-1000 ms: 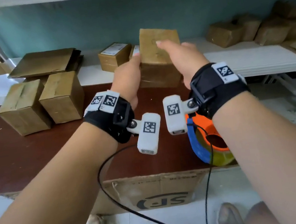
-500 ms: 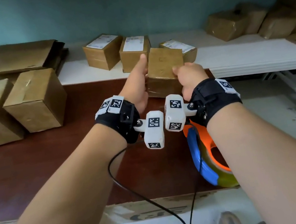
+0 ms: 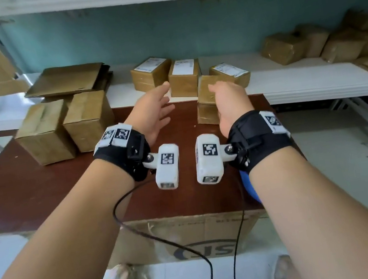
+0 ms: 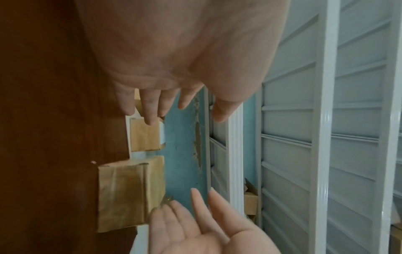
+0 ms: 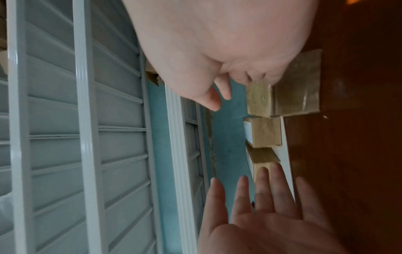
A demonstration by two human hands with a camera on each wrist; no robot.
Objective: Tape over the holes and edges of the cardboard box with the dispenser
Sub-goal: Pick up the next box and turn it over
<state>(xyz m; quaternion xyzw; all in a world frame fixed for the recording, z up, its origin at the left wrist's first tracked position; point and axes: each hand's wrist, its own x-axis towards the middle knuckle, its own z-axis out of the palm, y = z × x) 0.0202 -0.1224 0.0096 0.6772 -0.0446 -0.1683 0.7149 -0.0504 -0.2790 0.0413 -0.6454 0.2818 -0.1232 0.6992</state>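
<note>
A: Cardboard box (image 3: pixel 207 102) stands on the far right part of the brown table (image 3: pixel 41 186), just in front of the white shelf (image 3: pixel 301 82). It is already wrapped in shiny tape. How will it handle, do you think?

B: I judge it light and quite stiff, because it is small and keeps sharp corners. The glossy tape can make the faces a little slippery. So I would take it by two opposite side faces, palms flat, and not by a taped edge.

A: And the hands?

B: Both are empty, with fingers spread and relaxed. The left hand (image 3: pixel 153 112) hovers over the table, to the left of the box and apart from it, palm turned inward. The right hand (image 3: pixel 228 103) is just beside the box, its fingers in front of the near face; I cannot tell if they touch it.

A: Where is the dispenser?

B: Only a blue part of the dispenser (image 3: pixel 249 186) shows under the right forearm, near the front edge of the table. No hand holds it.
</note>
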